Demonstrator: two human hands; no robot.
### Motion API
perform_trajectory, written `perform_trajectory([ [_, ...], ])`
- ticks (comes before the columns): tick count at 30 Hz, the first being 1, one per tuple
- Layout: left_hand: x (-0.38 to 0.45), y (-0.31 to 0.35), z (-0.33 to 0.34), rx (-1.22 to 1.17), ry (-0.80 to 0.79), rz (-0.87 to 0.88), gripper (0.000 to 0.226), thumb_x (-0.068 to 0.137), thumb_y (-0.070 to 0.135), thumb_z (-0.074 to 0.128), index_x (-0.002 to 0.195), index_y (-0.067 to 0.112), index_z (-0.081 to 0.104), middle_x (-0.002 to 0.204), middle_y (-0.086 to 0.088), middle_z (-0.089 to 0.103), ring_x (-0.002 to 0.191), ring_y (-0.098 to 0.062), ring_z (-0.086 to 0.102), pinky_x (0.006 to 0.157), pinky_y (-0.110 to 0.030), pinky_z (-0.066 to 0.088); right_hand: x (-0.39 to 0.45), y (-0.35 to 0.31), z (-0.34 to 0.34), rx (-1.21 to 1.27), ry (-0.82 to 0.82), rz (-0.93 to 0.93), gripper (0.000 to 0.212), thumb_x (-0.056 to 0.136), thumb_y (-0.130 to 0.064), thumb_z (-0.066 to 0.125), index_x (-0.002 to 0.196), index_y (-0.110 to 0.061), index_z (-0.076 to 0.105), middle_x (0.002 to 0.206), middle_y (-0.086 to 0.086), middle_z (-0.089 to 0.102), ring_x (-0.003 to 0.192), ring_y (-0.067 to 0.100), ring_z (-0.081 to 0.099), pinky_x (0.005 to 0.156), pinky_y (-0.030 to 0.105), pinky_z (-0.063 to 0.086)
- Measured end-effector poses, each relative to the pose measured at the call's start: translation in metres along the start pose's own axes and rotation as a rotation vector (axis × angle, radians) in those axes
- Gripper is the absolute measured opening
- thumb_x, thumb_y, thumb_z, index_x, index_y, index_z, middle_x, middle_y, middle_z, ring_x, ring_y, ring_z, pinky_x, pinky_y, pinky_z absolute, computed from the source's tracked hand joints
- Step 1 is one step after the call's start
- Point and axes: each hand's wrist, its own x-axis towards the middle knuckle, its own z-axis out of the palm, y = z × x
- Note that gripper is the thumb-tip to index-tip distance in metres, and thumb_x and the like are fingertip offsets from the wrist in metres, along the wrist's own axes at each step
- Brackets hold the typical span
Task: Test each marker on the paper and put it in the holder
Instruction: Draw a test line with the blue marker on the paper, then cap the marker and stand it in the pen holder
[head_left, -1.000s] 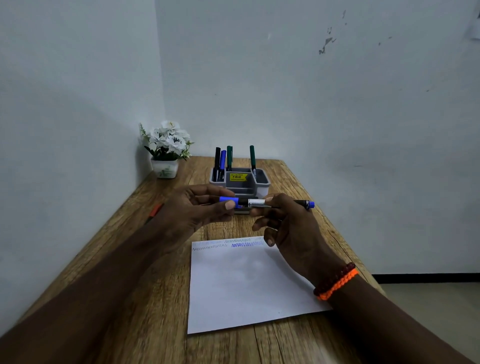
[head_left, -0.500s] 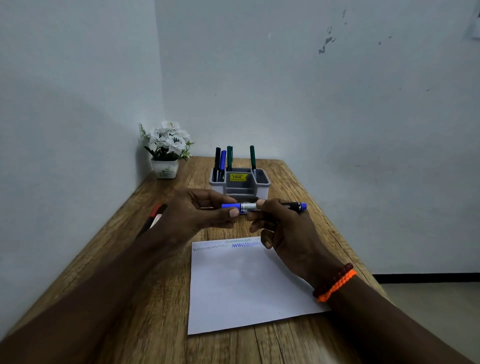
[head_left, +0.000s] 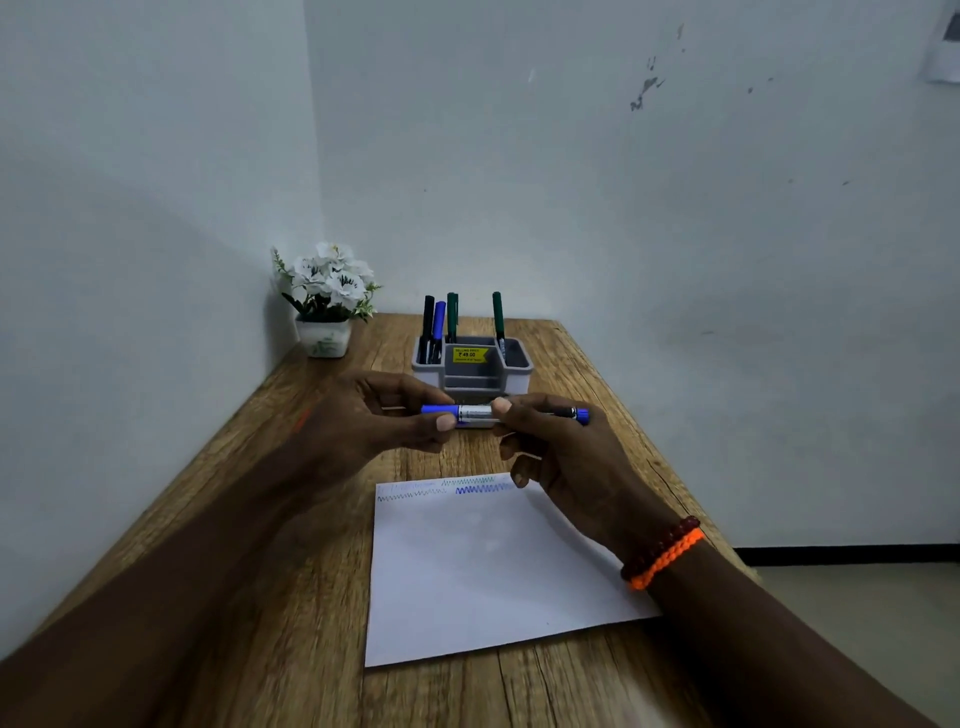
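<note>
Blue marker (head_left: 480, 414): held level above the table (head_left: 291, 545), between paper (head_left: 483, 571) and holder (head_left: 519, 366). Our left hand (head_left: 374, 421) pinches its cap; our right hand (head_left: 561, 457) grips the barrel. We judge capping underway: press straight until seated, then stow upright.

Two hands were up over the table: left hand (head_left: 374, 421), right hand (head_left: 561, 457), with one blue marker (head_left: 475, 414) between them. One sheet of paper (head_left: 493, 571) lay below, one holder (head_left: 472, 366) stood behind with four markers (head_left: 452, 322) upright in it, one flower pot (head_left: 323, 338) sat in the corner, and two bracelets (head_left: 662, 553) circled the right wrist.
</note>
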Motion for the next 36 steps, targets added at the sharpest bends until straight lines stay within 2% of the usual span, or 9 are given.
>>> perform_trajectory([
  [3, 0.001, -0.001, -0.005, -0.081, 0.024, -0.024, 0.027, 0.067, 0.015, 0.084, 0.093, 0.01, 0.081, 0.097, -0.024, 0.076, 0.083, -0.03, 0.074, 0.072, -0.035, 0.064, 0.0, -0.003, -0.01, -0.08, 0.008, -0.073, 0.025, 0.081, -0.012, 0.084, 0.099, 0.004, 0.078, 0.085, 0.016, 0.074, 0.069, 0.023, 0.065, 0.052, 0.029, 0.052],
  [6, 0.003, -0.002, -0.006, -0.189, 0.089, -0.044, 0.037, 0.071, 0.013, 0.081, 0.107, 0.007, 0.076, 0.101, -0.025, 0.075, 0.084, -0.029, 0.073, 0.073, -0.034, 0.063, -0.003, -0.004, -0.008, -0.375, -0.038, -0.15, 0.016, 0.082, -0.01, 0.086, 0.095, -0.003, 0.081, 0.079, 0.009, 0.078, 0.067, 0.017, 0.069, 0.057, 0.029, 0.053],
  [12, 0.004, -0.007, 0.008, -0.168, 0.135, -0.036, 0.032, 0.083, 0.025, 0.071, 0.11, 0.006, 0.073, 0.093, -0.018, 0.077, 0.076, -0.026, 0.074, 0.067, -0.033, 0.062, -0.007, -0.002, 0.013, -0.392, -0.143, -0.073, 0.048, 0.083, 0.002, 0.085, 0.125, -0.01, 0.067, 0.092, 0.017, 0.081, 0.082, 0.03, 0.08, 0.064, 0.041, 0.06],
  [14, 0.004, -0.013, 0.008, 0.091, 0.178, 0.039, 0.026, 0.09, 0.033, 0.068, 0.098, 0.01, 0.076, 0.079, -0.011, 0.075, 0.064, -0.019, 0.069, 0.059, -0.032, 0.059, -0.005, -0.004, 0.01, -0.36, -0.136, -0.076, 0.065, 0.082, 0.009, 0.082, 0.136, -0.019, 0.059, 0.095, 0.017, 0.077, 0.083, 0.034, 0.079, 0.062, 0.043, 0.061],
  [17, 0.002, -0.028, 0.005, 0.778, 0.119, 0.217, 0.019, 0.093, 0.039, 0.07, 0.084, 0.024, 0.077, 0.064, 0.011, 0.064, 0.058, -0.005, 0.059, 0.054, -0.017, 0.043, 0.001, -0.011, 0.003, -0.373, -0.119, -0.102, 0.085, 0.083, 0.014, 0.077, 0.147, -0.032, 0.045, 0.093, 0.009, 0.073, 0.079, 0.029, 0.078, 0.057, 0.035, 0.059],
  [22, 0.003, -0.029, 0.009, 0.931, 0.028, 0.145, 0.016, 0.091, 0.04, 0.072, 0.087, 0.026, 0.078, 0.065, 0.017, 0.056, 0.063, -0.002, 0.055, 0.055, -0.012, 0.031, 0.031, -0.039, 0.004, -0.526, 0.013, -0.204, 0.062, 0.088, 0.002, 0.077, 0.139, -0.022, 0.05, 0.104, 0.017, 0.072, 0.071, 0.025, 0.077, 0.048, 0.027, 0.055],
  [28, 0.005, -0.03, 0.008, 0.976, 0.02, 0.083, 0.021, 0.093, 0.045, 0.068, 0.091, 0.027, 0.078, 0.068, 0.018, 0.056, 0.066, 0.0, 0.055, 0.057, -0.015, 0.032, 0.105, -0.082, 0.017, -0.757, 0.228, -0.488, 0.045, 0.095, -0.011, 0.075, 0.135, -0.016, 0.054, 0.086, 0.009, 0.075, 0.071, 0.023, 0.079, 0.053, 0.028, 0.061],
  [31, 0.005, -0.028, 0.005, 0.979, 0.039, 0.105, 0.018, 0.093, 0.041, 0.068, 0.092, 0.026, 0.079, 0.068, 0.02, 0.056, 0.066, 0.0, 0.056, 0.059, -0.017, 0.036, 0.14, -0.095, 0.029, -0.913, 0.301, -0.611, 0.04, 0.091, -0.01, 0.073, 0.129, -0.014, 0.058, 0.083, 0.009, 0.075, 0.07, 0.024, 0.076, 0.062, 0.043, 0.064],
  [36, 0.008, -0.03, 0.001, 0.978, 0.05, 0.118, 0.02, 0.092, 0.041, 0.069, 0.095, 0.025, 0.08, 0.069, 0.022, 0.054, 0.065, 0.002, 0.056, 0.059, -0.013, 0.034, 0.178, -0.087, 0.039, -1.097, 0.324, -0.617, 0.04, 0.088, -0.021, 0.072, 0.126, -0.02, 0.059, 0.093, 0.009, 0.075, 0.088, 0.03, 0.071, 0.078, 0.049, 0.062],
])
